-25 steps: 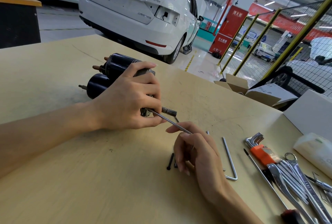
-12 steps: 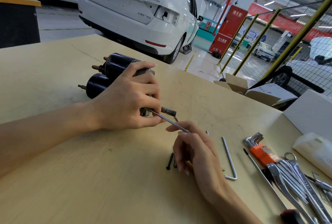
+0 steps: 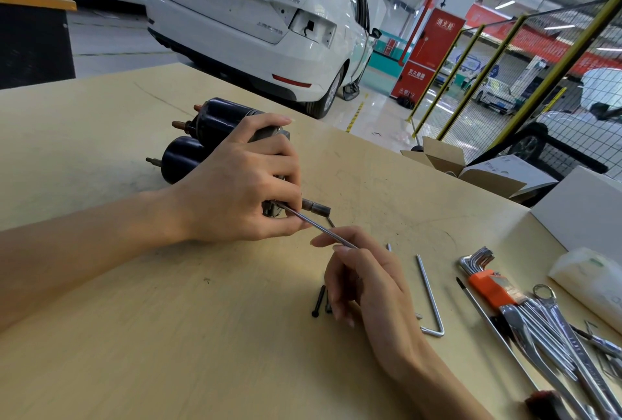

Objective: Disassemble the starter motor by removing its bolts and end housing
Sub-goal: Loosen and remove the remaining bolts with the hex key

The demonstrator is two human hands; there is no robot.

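L hand [image 3: 235, 184] grips starter motor [image 3: 208, 130] — R hand [image 3: 367, 281] pinches rod [image 3: 316, 226].

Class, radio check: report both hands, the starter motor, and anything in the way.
Left hand grips starter motor. Right hand pinches long rod at its end housing. Two black bolts loose on table beneath right hand.

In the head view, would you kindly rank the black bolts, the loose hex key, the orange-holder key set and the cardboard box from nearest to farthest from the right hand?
1. Black bolts: on the table, right beside the right hand, at its fingertips.
2. Loose hex key: just to the hand's right.
3. Key set: farther right.
4. Cardboard box: at the table's far edge.
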